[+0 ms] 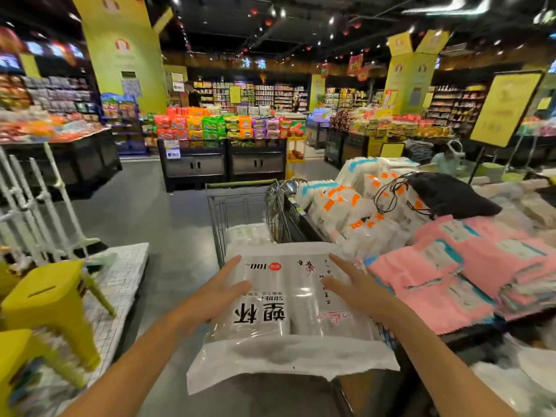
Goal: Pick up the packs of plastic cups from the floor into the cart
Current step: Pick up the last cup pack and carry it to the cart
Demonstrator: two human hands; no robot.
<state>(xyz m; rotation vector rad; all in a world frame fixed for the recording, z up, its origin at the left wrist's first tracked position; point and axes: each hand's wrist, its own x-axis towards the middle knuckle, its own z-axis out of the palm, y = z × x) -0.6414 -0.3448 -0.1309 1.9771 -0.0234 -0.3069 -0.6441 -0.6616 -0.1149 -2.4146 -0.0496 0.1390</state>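
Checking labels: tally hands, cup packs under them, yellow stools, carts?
Left hand and right hand: 2
Cup pack: 1
Yellow stools: 2
Cart: 1
Total: 6

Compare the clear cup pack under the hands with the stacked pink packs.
The clear plastic pack of cups is see-through with black lettering; the flat pink packs are opaque with pale labels. The cup pack lies across the metal cart; the pink packs lie stacked. Both are plastic-wrapped.
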